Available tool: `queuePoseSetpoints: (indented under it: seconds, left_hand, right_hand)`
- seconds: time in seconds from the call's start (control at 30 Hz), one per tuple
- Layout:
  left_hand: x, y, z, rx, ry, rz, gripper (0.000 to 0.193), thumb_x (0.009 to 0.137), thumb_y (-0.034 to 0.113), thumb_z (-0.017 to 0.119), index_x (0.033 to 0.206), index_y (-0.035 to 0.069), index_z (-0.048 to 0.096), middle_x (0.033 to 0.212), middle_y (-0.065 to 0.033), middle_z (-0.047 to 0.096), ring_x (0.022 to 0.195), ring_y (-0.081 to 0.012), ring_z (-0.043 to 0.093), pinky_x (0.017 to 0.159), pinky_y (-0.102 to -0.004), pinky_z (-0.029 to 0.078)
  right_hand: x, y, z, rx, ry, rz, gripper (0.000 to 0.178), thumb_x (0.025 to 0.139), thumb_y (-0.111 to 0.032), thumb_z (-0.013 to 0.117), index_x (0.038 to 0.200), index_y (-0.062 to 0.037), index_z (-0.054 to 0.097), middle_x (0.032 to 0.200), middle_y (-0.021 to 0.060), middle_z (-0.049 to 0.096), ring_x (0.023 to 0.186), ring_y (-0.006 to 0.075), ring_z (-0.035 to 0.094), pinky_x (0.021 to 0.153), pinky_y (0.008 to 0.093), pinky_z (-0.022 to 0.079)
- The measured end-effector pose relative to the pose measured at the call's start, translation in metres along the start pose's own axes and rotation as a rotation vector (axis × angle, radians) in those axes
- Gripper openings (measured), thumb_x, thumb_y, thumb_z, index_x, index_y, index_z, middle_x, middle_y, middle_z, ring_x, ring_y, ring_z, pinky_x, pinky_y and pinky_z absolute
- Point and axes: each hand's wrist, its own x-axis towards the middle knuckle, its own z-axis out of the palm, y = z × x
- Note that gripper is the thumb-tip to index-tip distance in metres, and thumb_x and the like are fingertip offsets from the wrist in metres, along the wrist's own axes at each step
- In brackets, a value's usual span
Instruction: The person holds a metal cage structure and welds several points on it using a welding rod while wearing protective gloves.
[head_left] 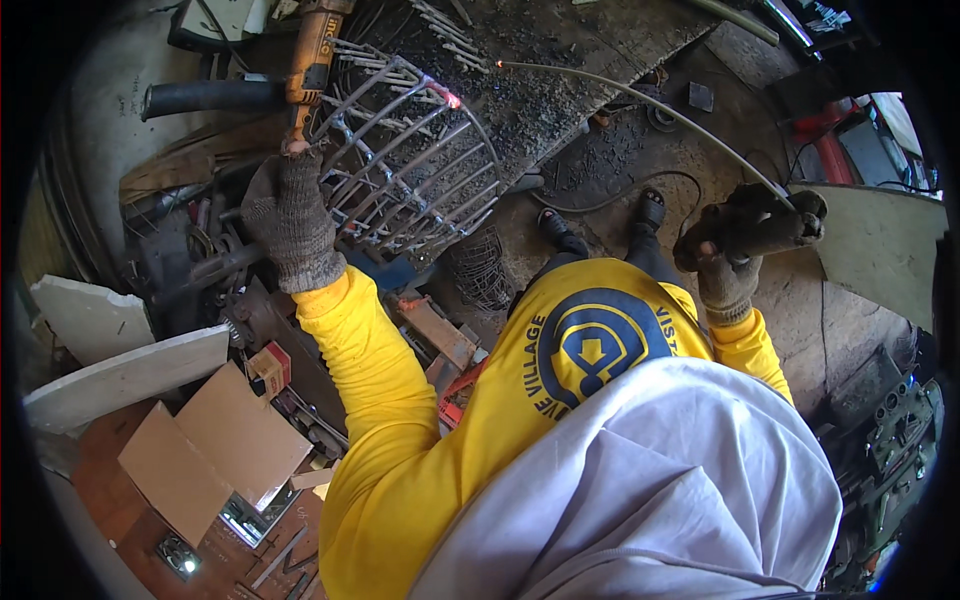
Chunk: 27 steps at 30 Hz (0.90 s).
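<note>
Daylight fills the scene evenly, bright and a little cool, with no hard sun patches on the dusty floor (800, 300). The yellow sleeves (370, 390) come out strongly saturated, close to overexposed at the shoulder folds, and the pale cloth (660, 480) at the lower edge reads soft and slightly blown. A small pink-white glow (452, 99) on the wire cage (410, 160) is the brightest point and flares a little. Shadows are soft and shallow, pooling darkest among the scrap at the left. A heavy black vignette rings the circular view; straight edges bow toward the rim, and detail smears near it. The centre stays reasonably sharp.
</note>
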Motion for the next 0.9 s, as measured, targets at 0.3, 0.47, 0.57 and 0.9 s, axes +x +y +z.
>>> queuePoseSetpoints:
  seconds: [0.3, 0.47, 0.57, 0.9]
  left_hand:
    - [0.0, 0.001, 0.0, -0.004, 0.002, -0.033, 0.049, 0.088, 0.048, 0.067, 0.085, -0.001, 0.071, 0.067, -0.0039, 0.064, 0.06, -0.0125, 0.053, 0.058, -0.0304, 0.038]
    - [0.004, 0.001, 0.002, 0.076, 0.008, -0.033, 0.051, 0.088, 0.05, 0.066, 0.087, 0.0, 0.072, 0.069, -0.0053, 0.066, 0.063, -0.0146, 0.055, 0.061, -0.0308, 0.04]
    - [0.005, 0.002, 0.005, 0.085, 0.008, -0.063, 0.051, 0.088, 0.05, 0.066, 0.091, 0.0, 0.073, 0.073, -0.0071, 0.069, 0.066, -0.0155, 0.058, 0.064, -0.0313, 0.042]
    - [0.007, 0.005, 0.006, 0.094, -0.026, -0.076, 0.048, 0.089, 0.047, 0.066, 0.094, 0.0, 0.073, 0.079, -0.0092, 0.071, 0.071, -0.0167, 0.062, 0.068, -0.0319, 0.045]
  right_hand:
    - [-0.003, -0.008, 0.003, 0.139, -0.057, 0.062, 0.067, 0.081, -0.02, 0.077, 0.135, -0.0051, 0.04, 0.111, 0.0093, 0.056, 0.092, 0.0197, 0.059, 0.078, 0.0326, 0.052]
    - [-0.001, 0.005, -0.004, 0.198, -0.143, 0.015, 0.067, 0.081, -0.018, 0.077, 0.134, -0.0047, 0.04, 0.106, 0.0085, 0.055, 0.085, 0.0179, 0.059, 0.072, 0.0316, 0.052]
    - [-0.004, -0.007, 0.006, 0.26, -0.147, 0.056, 0.061, 0.081, -0.018, 0.077, 0.13, -0.0031, 0.043, 0.103, 0.0084, 0.057, 0.084, 0.017, 0.059, 0.072, 0.0311, 0.051]
    - [-0.001, -0.007, 0.012, 0.103, -0.055, 0.068, 0.056, 0.077, -0.014, 0.079, 0.123, -0.0014, 0.05, 0.103, 0.0077, 0.062, 0.089, 0.0173, 0.06, 0.083, 0.0321, 0.049]
